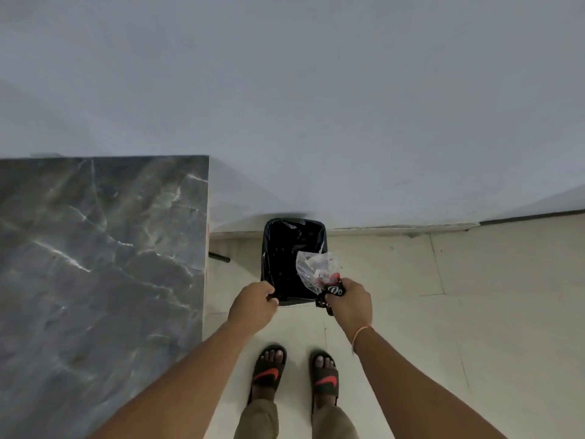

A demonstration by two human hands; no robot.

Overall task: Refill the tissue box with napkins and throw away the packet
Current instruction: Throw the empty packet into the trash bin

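A black waste bin (286,248) lined with a black bag stands on the floor against the wall. My left hand (253,304) is closed on the near left corner of the bin's bag. My right hand (348,301) grips the crumpled clear plastic packet (311,267) with red and black print, and it seems to pinch the bag's near right corner too. The packet sticks up over the bin's right side. No tissue box or napkins are in view.
A dark grey marble table (95,264) fills the left, its right edge close to the bin. A pale wall (316,106) rises behind. Light floor tiles (459,312) spread to the right. My feet in black sandals (269,372) stand just before the bin.
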